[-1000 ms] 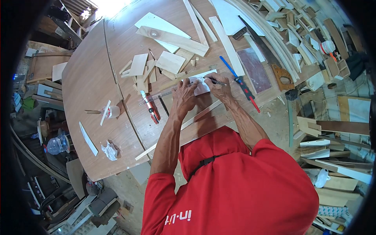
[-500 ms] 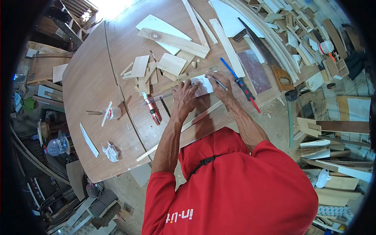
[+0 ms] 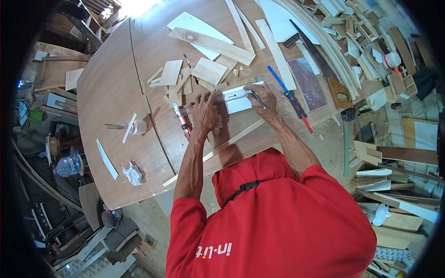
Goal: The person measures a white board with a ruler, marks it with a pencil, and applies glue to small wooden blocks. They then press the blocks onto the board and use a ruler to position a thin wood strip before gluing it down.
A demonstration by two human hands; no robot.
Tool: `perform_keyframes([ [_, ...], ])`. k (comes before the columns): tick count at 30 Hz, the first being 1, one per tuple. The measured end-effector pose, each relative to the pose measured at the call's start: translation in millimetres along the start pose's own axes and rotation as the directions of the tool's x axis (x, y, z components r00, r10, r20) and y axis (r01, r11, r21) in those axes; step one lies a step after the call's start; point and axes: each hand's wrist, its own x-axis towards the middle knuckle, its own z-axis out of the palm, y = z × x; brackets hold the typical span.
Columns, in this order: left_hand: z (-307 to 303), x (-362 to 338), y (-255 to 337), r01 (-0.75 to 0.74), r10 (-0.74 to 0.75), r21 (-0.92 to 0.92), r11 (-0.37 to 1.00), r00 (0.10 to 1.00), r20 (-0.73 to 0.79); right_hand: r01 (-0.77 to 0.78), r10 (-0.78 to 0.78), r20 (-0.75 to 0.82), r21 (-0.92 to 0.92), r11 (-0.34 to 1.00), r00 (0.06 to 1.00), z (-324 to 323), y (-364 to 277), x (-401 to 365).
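Both your left hand [image 3: 204, 111], fingers spreading over the ruler [image 3: 234, 95], and your right hand [image 3: 265, 101], pinching a pen-like tool [image 3: 257, 99], are working upper centre at the white piece [image 3: 238, 106], where uneven pressure could be skewing the ruler.

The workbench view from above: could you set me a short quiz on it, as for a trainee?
1. Multiple choice: what does the right hand hold?
a) a handsaw
b) a slim, dark, pen-like tool
c) a plastic bottle
2. True or false: the crumpled white wad lies on the brown wooden table.
3. Fill the gap: the straight, see-through ruler lies across a flat rectangular piece whose colour is ____.

Key: 1 b; 2 true; 3 white.
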Motion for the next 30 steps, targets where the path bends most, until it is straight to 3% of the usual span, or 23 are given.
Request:
perform_keyframes([
  [2, 1.7, 2.4, -2.9, -0.098, 0.097, -0.078, 0.992, 0.995, -0.023, -0.037, 0.037, 0.011, 0.024, 0.999, 0.999, -0.9, -1.2, -0.2],
  [6, 1.4, 7.7, -2.9, -0.146, 0.145, -0.111, 0.983, 0.989, -0.019, -0.051, 0.05, 0.015, 0.029, 0.998, 0.999, -1.3, -0.2, -0.1],
  [11, 12.5, 8.8, -13.0, -0.314, 0.294, -0.141, 0.939, 0.944, -0.148, -0.041, 0.041, 0.007, 0.092, 0.995, 0.999, -3.8, -1.8, -2.5],
  [15, 8.1, -5.7, -10.8, -0.278, 0.27, -0.116, 0.954, 0.96, -0.08, -0.013, 0.013, -0.001, 0.107, 0.994, 1.0, -15.2, -3.7, -5.2],
  [21, -5.5, -22.1, 1.4, -0.267, 0.25, -0.224, 0.937, 0.963, -0.102, 0.213, -0.21, 0.041, -0.135, 0.968, 0.977, -38.2, -2.1, -5.7],
  [23, -9.3, -25.3, 0.6, -0.136, 0.115, -0.276, 0.952, 0.989, -0.091, 0.272, -0.26, 0.084, -0.177, 0.946, 0.962, -41.9, -0.7, -4.2],
  [26, -11.3, -28.4, -3.6, -0.096, 0.066, -0.355, 0.93, 0.993, -0.096, 0.248, -0.231, 0.118, -0.16, 0.955, 0.966, -46.6, -6.7, -2.2],
  [30, -12.6, -37.3, -7.1, -0.196, 0.18, -0.198, 0.96, 0.979, -0.096, 0.228, -0.217, 0.114, -0.087, 0.97, 0.969, -40.6, -7.0, -5.0],
])
